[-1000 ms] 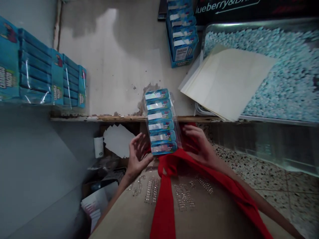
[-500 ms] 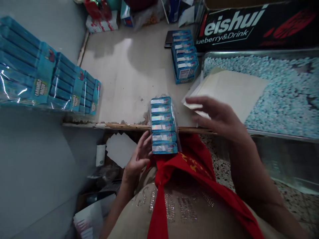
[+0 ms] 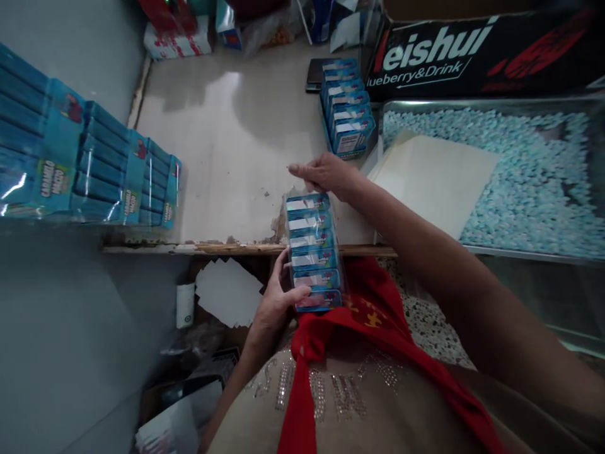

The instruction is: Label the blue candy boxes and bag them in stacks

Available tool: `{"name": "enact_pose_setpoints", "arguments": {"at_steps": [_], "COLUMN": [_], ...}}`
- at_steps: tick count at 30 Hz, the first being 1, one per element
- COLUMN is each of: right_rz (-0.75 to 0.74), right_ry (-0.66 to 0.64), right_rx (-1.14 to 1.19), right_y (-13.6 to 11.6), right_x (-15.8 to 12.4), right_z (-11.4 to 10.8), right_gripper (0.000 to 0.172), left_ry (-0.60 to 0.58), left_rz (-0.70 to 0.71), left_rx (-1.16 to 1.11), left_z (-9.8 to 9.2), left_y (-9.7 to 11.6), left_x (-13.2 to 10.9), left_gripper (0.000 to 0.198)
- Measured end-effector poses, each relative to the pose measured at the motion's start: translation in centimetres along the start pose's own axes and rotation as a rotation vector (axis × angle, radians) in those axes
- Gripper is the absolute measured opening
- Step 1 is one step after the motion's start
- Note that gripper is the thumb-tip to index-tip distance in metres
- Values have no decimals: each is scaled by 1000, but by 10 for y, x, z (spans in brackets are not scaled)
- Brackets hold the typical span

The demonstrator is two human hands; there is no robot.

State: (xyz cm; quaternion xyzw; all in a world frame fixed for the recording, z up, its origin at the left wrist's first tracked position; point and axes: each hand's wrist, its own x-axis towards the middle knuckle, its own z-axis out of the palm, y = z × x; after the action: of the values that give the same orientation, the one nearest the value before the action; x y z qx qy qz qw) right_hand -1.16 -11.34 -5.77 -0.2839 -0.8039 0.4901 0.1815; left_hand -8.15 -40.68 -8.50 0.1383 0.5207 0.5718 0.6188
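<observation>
A clear-wrapped pack of blue candy boxes (image 3: 314, 258) rests partly on the table's front edge and leans toward my body, the small boxes lined up in one row. My left hand (image 3: 278, 296) holds its near left side, with the thumb on top and the fingers at the side and partly hidden. Just beyond the pack's far end is my right hand (image 3: 328, 173), one finger stretched out to the left and the others partly curled below. Whether it touches the wrap is hard to see.
Wrapped packs of blue boxes (image 3: 106, 170) stand at the left. A display tray of blue boxes (image 3: 347, 113) sits behind my right hand. To the right are a metal tray of pale blue candies (image 3: 534, 183), a cream sheet (image 3: 435, 176) and a black carton (image 3: 435, 57).
My right hand has moved left, from above the cream sheet to the pack's far end. My left hand has closed on the pack, which now sits slightly nearer my body.
</observation>
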Motion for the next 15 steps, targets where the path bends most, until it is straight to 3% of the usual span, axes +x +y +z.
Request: {"name": "enact_pose_setpoints", "arguments": {"at_steps": [3, 5, 7, 9, 11, 12, 15], "right_rz": [145, 102, -4, -65, -27, 33, 179], "right_ry": [312, 578, 738, 764, 690, 625, 367], "right_rx": [-68, -126, -112, -62, -29, 28, 245], "right_y": [-7, -17, -28, -31, -24, -17, 5], "right_x": [8, -5, -38, -89, -148, -176, -244], "right_z": [-7, -14, -18, -15, -8, -4, 12], "right_gripper": [62, 52, 36, 15, 3, 2, 18], "left_ry": [-14, -5, 19, 36, 3, -34, -126], "left_rz": [8, 8, 4, 13, 53, 79, 127], "left_rx": [10, 45, 92, 128, 144, 153, 240], "left_z": [3, 8, 11, 11, 6, 2, -15], "left_y": [5, 9, 10, 7, 2, -1, -11], "left_x": [0, 1, 4, 8, 11, 11, 5], "left_gripper": [104, 101, 99, 99, 108, 117, 137]}}
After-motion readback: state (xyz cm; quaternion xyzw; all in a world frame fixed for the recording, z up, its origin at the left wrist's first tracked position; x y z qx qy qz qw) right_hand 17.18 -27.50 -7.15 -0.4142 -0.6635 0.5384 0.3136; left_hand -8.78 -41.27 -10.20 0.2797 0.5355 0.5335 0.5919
